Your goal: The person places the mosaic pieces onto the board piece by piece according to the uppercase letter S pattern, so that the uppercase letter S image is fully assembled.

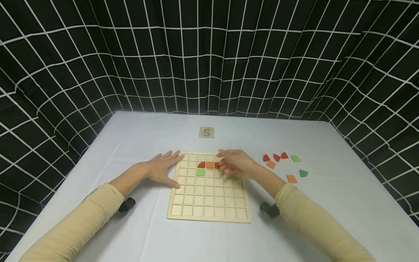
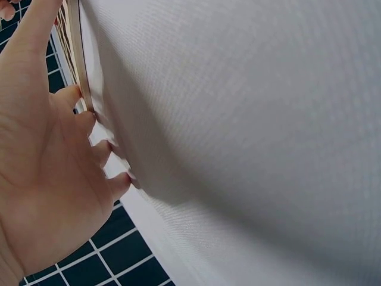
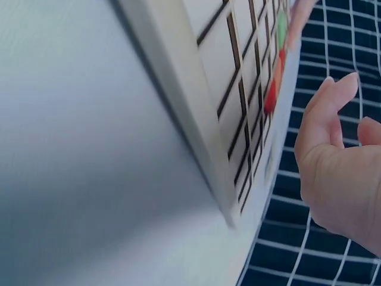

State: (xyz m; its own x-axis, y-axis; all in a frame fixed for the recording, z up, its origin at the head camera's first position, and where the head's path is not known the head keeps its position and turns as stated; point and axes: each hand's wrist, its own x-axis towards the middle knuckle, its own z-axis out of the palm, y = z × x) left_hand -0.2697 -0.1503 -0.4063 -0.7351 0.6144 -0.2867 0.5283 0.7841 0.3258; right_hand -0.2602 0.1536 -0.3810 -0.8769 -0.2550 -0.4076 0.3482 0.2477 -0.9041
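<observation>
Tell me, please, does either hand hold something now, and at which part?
Nothing is gripped. The left hand rests flat, fingers straight, against the left edge of the wooden grid board. The right hand hovers over the board's coloured pieces; whether it pinches one cannot be told.

The square wooden grid board is lying mid-table; loose flat red, orange and green pieces are lying to its right, the small printed card behind it.

The right hand covers part of the red piece and the squares of the wooden board beneath its fingers, and the small card beyond both hands is too small to read surely.
</observation>
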